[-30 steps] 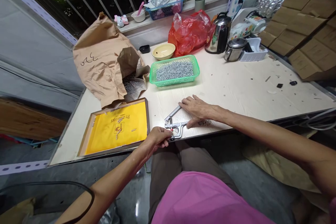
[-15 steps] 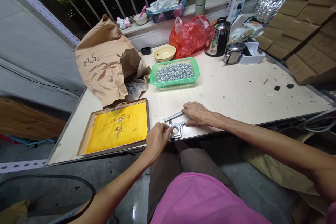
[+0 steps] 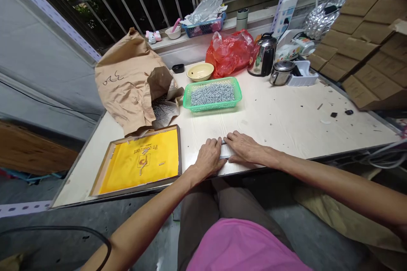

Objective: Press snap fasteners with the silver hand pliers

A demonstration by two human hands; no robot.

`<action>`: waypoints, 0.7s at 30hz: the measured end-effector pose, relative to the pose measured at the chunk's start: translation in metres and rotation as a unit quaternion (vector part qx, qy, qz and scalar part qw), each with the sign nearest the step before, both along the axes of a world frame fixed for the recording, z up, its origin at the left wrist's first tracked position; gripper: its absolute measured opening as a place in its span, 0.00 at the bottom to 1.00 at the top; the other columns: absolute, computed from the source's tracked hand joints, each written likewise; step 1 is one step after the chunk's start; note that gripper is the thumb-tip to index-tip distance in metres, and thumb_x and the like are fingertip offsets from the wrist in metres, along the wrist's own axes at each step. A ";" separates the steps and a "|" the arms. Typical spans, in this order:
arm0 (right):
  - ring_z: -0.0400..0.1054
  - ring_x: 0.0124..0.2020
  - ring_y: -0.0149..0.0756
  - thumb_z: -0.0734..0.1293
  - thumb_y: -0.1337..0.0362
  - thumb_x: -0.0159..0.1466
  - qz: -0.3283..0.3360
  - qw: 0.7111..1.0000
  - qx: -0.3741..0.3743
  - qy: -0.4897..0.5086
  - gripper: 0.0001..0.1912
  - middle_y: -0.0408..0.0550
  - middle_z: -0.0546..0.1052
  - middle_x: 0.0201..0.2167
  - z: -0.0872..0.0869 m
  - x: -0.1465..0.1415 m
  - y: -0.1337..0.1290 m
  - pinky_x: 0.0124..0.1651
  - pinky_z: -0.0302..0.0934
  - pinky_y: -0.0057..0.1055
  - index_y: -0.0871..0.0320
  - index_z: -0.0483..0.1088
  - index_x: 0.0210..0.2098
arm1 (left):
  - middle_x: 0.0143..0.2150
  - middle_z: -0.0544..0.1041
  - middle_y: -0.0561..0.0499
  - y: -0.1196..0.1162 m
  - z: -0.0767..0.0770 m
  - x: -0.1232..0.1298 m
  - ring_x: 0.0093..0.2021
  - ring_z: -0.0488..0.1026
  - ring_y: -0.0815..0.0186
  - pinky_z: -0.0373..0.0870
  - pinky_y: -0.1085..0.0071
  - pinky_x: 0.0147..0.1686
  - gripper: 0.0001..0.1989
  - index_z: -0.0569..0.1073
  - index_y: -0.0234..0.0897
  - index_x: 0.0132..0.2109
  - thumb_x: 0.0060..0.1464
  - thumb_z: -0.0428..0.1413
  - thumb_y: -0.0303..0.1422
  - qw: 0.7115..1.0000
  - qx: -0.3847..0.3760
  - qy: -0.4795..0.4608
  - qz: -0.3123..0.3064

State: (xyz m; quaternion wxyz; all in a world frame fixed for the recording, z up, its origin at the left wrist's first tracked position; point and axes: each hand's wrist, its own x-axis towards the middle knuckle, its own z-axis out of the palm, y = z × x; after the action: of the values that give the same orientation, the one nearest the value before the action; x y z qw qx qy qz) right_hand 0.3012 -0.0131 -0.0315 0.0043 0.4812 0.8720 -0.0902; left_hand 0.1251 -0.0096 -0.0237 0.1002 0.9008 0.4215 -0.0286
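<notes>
Head camera view, looking down on the pale wooden table point(image 3: 273, 129): both bare hands are at its near edge, over a silver metal hand tool with two long handles point(image 3: 224, 157). The left hand point(image 3: 208, 156) is closed down over the tool's head end, fingers bent and nearly together, hiding most of it from me. The right hand point(image 3: 244, 148) has the other end, fingers curled round the handles, the thumb on the side nearer the person. Only short lengths of the handles show between the hands, a little apart from each other.

Left of them lies a shallow brown tray point(image 3: 180, 152) lined with a yellow printed sheet point(image 3: 127, 169), a few small metal pins point(image 3: 143, 165) scattered on it. Beyond the hands sits a green openwork plastic basket point(image 3: 212, 107) holding a heap of small silvery pieces point(image 3: 213, 93). Behind the tray slumps a big crumpled brown paper bag point(image 3: 127, 82), its torn mouth showing more silvery pieces.
</notes>
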 end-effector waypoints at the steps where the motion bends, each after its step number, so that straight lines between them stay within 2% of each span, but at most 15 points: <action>1: 0.61 0.45 0.46 0.71 0.56 0.55 -0.005 1.000 0.004 -0.003 0.25 0.56 0.70 0.44 0.001 -0.002 -0.001 0.43 0.58 0.37 0.65 0.67 0.47 | 0.49 0.69 0.38 0.001 0.002 0.003 0.50 0.65 0.53 0.66 0.58 0.47 0.27 0.63 0.30 0.56 0.51 0.57 0.38 1.000 -0.003 0.011 0.004; 5: 0.64 0.44 0.43 0.68 0.61 0.60 -0.006 1.000 -0.001 -0.015 0.12 0.54 0.72 0.40 0.005 -0.007 0.002 0.42 0.57 0.34 0.62 0.70 0.40 | 0.45 0.70 0.41 0.004 0.002 0.008 0.48 0.66 0.55 0.67 0.60 0.43 0.16 0.69 0.34 0.47 0.55 0.54 0.39 1.000 -0.004 0.017 0.022; 8: 0.65 0.41 0.41 0.66 0.63 0.62 0.000 1.000 -0.012 -0.007 0.06 0.53 0.73 0.36 0.004 -0.006 0.009 0.41 0.55 0.33 0.61 0.70 0.35 | 0.42 0.70 0.43 0.005 -0.002 0.009 0.46 0.66 0.56 0.67 0.63 0.40 0.12 0.71 0.35 0.44 0.58 0.51 0.38 0.999 0.000 0.017 0.040; 13: 0.66 0.37 0.38 0.63 0.62 0.65 0.009 1.000 -0.018 0.014 0.09 0.50 0.73 0.33 0.000 -0.003 0.019 0.39 0.53 0.32 0.60 0.70 0.32 | 0.39 0.72 0.45 0.012 0.000 0.011 0.44 0.67 0.57 0.67 0.65 0.38 0.12 0.74 0.35 0.39 0.59 0.50 0.37 0.999 -0.002 0.024 0.043; 16: 0.65 0.38 0.38 0.67 0.58 0.61 0.022 0.999 -0.020 0.016 0.10 0.49 0.72 0.34 0.000 0.002 0.022 0.39 0.53 0.31 0.59 0.71 0.34 | 0.41 0.72 0.44 0.010 0.000 0.006 0.45 0.68 0.56 0.68 0.63 0.39 0.11 0.73 0.36 0.42 0.57 0.52 0.37 0.999 0.006 0.009 0.042; 19: 0.64 0.40 0.40 0.70 0.50 0.56 0.056 0.996 -0.043 0.051 0.20 0.50 0.71 0.36 0.003 0.013 0.022 0.38 0.54 0.30 0.59 0.72 0.40 | 0.49 0.72 0.43 -0.006 -0.007 -0.002 0.51 0.67 0.56 0.68 0.60 0.46 0.16 0.69 0.36 0.51 0.56 0.53 0.35 0.998 0.022 -0.036 0.045; 21: 0.64 0.40 0.39 0.68 0.50 0.57 0.068 0.992 -0.066 0.084 0.21 0.51 0.71 0.37 0.003 0.019 0.021 0.37 0.55 0.29 0.59 0.72 0.43 | 0.57 0.68 0.40 -0.022 -0.015 -0.005 0.58 0.63 0.54 0.65 0.56 0.53 0.18 0.65 0.36 0.54 0.57 0.52 0.31 0.995 0.043 -0.077 0.044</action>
State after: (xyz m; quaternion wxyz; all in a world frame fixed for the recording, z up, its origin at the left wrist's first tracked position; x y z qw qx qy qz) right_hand 0.3204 0.0079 -0.0282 -0.0310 0.4101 0.8922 -0.1868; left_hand 0.1200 -0.0316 -0.0388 0.0945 0.8844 0.4526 0.0635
